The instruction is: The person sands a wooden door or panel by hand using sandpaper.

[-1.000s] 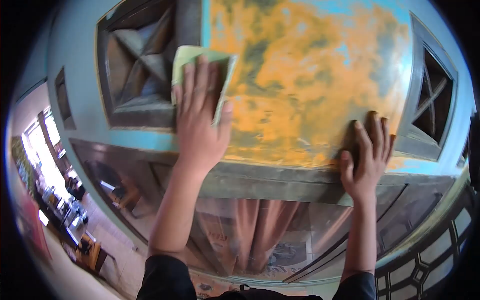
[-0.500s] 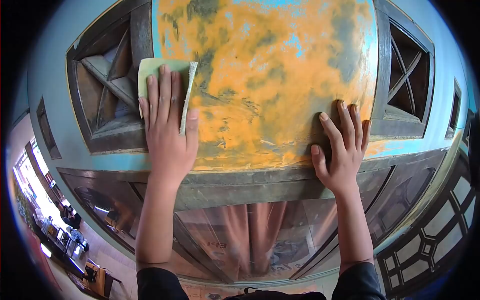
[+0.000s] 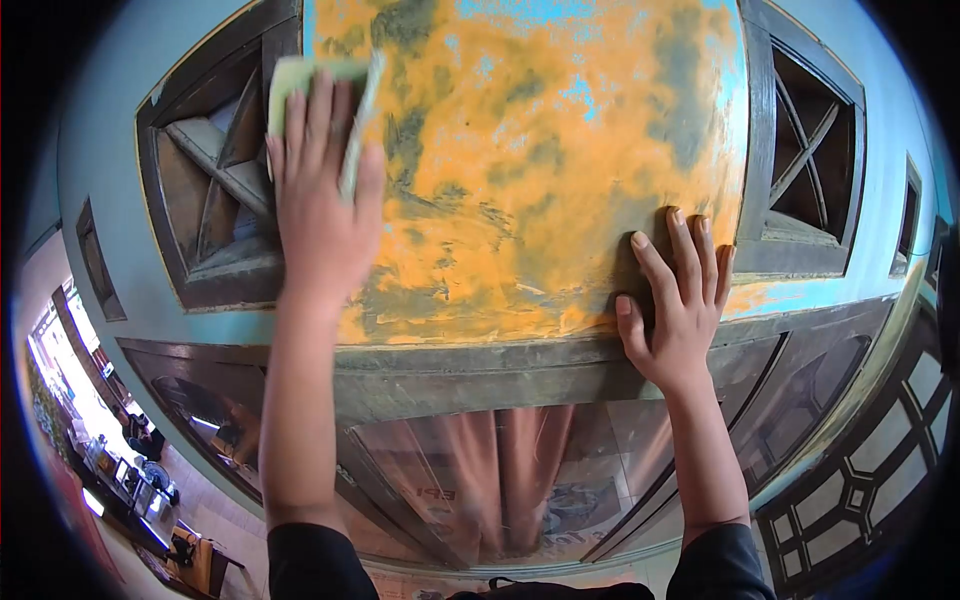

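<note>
Under the outstretched fingers of my left hand (image 3: 325, 215) is a pale green sheet of sandpaper (image 3: 291, 80), held flat at the left side of a wall panel (image 3: 520, 190). The sheet's right edge is bent up between the fingers and the thumb, and the hand is slightly blurred. The panel is patchy orange with dark grey smears and flecks of light blue. My right hand (image 3: 678, 310) holds nothing; its spread fingers rest on the panel's lower right part.
Dark wooden frames with crossed bars flank the panel, a left vent (image 3: 215, 165) and a right vent (image 3: 805, 150). Below runs a wooden beam (image 3: 490, 375) over a glass pane with a curtain (image 3: 530, 470) behind it. A patterned door (image 3: 870, 470) stands at lower right, furniture (image 3: 195, 560) at lower left.
My left hand has slid up the panel and slightly left, taking the sandpaper with it. My right hand stays in nearly the same place.
</note>
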Tool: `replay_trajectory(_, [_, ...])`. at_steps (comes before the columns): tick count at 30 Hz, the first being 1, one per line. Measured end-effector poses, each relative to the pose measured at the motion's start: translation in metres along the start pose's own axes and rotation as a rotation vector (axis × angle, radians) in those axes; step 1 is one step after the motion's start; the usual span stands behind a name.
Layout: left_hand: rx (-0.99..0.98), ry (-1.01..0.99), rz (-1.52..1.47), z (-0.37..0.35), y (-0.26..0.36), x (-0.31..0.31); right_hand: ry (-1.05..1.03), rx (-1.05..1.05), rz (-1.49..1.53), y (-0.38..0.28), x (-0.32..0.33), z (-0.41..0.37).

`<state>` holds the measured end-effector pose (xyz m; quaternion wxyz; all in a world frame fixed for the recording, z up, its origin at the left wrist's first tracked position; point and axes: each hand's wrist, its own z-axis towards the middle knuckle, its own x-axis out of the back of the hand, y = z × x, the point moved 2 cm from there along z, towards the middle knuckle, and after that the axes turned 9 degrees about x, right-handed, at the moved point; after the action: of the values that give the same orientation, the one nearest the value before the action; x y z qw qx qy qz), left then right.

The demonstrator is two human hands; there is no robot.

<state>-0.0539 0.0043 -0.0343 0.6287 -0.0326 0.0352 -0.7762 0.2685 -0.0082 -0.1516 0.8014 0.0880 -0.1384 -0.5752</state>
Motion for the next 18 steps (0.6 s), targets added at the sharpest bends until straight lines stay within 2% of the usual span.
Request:
replay_trajectory(2, [-0.013, 0.056, -0.029, 0.034, -0.005, -0.003, 0.005, 0.005, 0.010, 0.002, -0.001, -0.002])
replay_trajectory(5, [-0.005, 0.080, -0.008, 0.043, 0.001, -0.006, -0.007, 0.009, 0.023, 0.001, 0.000, -0.007])
replay_trajectory(8, [0.027, -0.016, 0.071, 0.003, 0.019, -0.002, -0.009, 0.017, 0.021, 0.001, 0.000, -0.011])
replay_trajectory(10, [0.041, -0.057, 0.017, -0.026, 0.029, 0.000, -0.016, 0.018, 0.024, 0.001, 0.000, -0.012])
replay_trajectory(12, [0.048, -0.071, 0.009, -0.026, 0.030, 0.003, -0.015, 0.015, 0.016, 0.000, 0.000, -0.011])
replay_trajectory(18, [-0.006, 0.125, -0.022, 0.059, -0.006, -0.010, -0.026, 0.037, -0.012, 0.000, 0.000, -0.012])
